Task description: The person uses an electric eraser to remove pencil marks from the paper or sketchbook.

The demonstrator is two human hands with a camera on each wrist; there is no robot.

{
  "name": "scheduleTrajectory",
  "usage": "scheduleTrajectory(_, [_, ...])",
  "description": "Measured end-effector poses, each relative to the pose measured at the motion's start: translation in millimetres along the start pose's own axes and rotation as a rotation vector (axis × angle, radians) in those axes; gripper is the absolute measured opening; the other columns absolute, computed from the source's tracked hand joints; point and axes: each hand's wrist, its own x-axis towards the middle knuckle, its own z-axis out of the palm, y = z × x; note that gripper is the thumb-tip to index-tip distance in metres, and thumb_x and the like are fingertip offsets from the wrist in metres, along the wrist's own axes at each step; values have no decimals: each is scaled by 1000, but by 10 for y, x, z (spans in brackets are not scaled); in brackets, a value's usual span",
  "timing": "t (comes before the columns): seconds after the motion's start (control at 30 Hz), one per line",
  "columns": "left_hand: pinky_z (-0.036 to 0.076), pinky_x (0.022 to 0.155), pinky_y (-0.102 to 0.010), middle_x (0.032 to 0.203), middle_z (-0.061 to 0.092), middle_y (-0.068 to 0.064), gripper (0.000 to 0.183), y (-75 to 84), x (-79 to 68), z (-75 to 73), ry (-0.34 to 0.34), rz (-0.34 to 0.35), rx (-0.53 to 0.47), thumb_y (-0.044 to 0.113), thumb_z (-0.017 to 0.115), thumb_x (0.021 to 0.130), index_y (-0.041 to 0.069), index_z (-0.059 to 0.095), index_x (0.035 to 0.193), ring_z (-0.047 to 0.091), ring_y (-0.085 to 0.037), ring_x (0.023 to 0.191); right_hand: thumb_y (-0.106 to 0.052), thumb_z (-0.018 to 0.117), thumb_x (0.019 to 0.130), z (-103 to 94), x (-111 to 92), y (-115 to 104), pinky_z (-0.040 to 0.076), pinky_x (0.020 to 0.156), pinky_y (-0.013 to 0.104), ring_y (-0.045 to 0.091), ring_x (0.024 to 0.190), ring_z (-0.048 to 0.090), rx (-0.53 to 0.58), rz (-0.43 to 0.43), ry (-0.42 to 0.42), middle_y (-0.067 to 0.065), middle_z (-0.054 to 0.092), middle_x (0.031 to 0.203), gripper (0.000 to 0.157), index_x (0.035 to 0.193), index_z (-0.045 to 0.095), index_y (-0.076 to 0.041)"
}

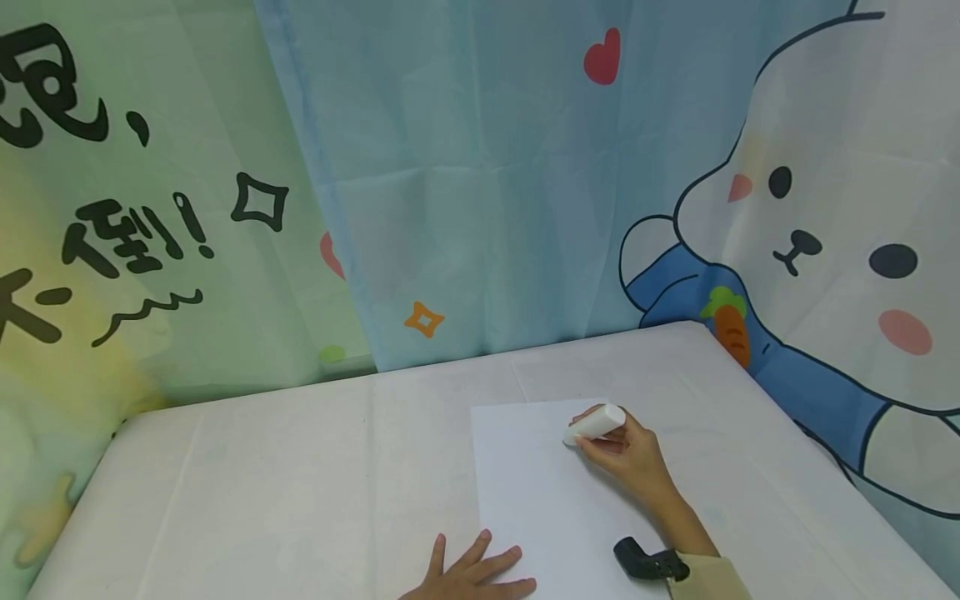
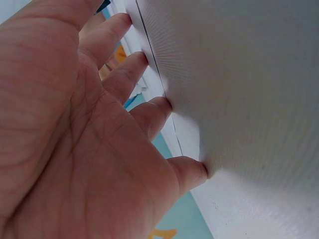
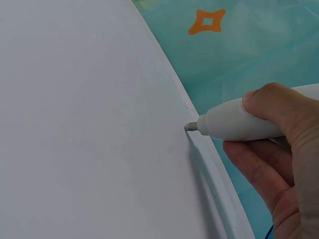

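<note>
A thick white marker is pinched between the thumb and fingers of my right hand, over the upper part of a white sheet of paper. In the right wrist view, the narrow grey tip of the marker points down and meets the sheet's surface. No clear mark shows on the paper. My left hand is spread flat at the sheet's lower left edge, its fingers apart. The left wrist view shows the palm from beneath, with the fingertips pressing on the white surface.
The sheet lies on a table with a white cloth. A printed curtain with a cartoon bear and hearts hangs behind the table's far edge. A black wrist device is strapped by the right sleeve.
</note>
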Motion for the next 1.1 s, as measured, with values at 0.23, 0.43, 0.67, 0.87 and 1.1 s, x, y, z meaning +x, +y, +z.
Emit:
scheduleTrajectory(0.23, [19, 99, -77, 158, 28, 12, 57, -3, -4, 4, 2, -1, 6, 55, 54, 92, 44, 40, 147, 22, -33, 147, 23, 74, 66, 10, -8, 6, 52, 72, 12, -6, 91, 63, 12, 10, -4, 29, 67, 93, 43, 105, 59, 13])
scheduleTrajectory(0.43, [19, 100, -77, 158, 28, 13, 58, -5, -8, -3, 2, 2, 7, 57, 53, 92, 44, 39, 147, 21, -33, 147, 24, 74, 67, 17, -2, -10, 51, 73, 12, -7, 92, 63, 8, -7, -16, 28, 67, 93, 42, 104, 58, 14])
scheduleTrajectory(0.67, [19, 100, -76, 158, 28, 14, 58, -6, 1, 7, 4, 2, 17, 58, 52, 92, 45, 39, 147, 22, -32, 147, 25, 74, 66, 25, 0, -20, 51, 74, 12, -6, 92, 64, 27, -17, -24, 25, 68, 92, 43, 105, 59, 12])
scheduleTrajectory(0.87, [20, 99, -76, 158, 28, 13, 57, 7, -16, -7, 12, 3, 21, 57, 52, 93, 44, 40, 147, 22, -32, 147, 25, 73, 66, 27, -1, -5, 51, 74, 13, -6, 93, 64, 24, -33, -34, 28, 67, 93, 44, 105, 58, 13])
scheduleTrajectory(1.1, [20, 100, -76, 158, 27, 14, 57, 3, -14, -5, 10, 0, 15, 58, 51, 93, 45, 40, 146, 22, -32, 147, 26, 73, 65, 33, 5, -3, 52, 74, 13, -6, 94, 64, 35, -48, -39, 28, 67, 93, 44, 105, 58, 14])
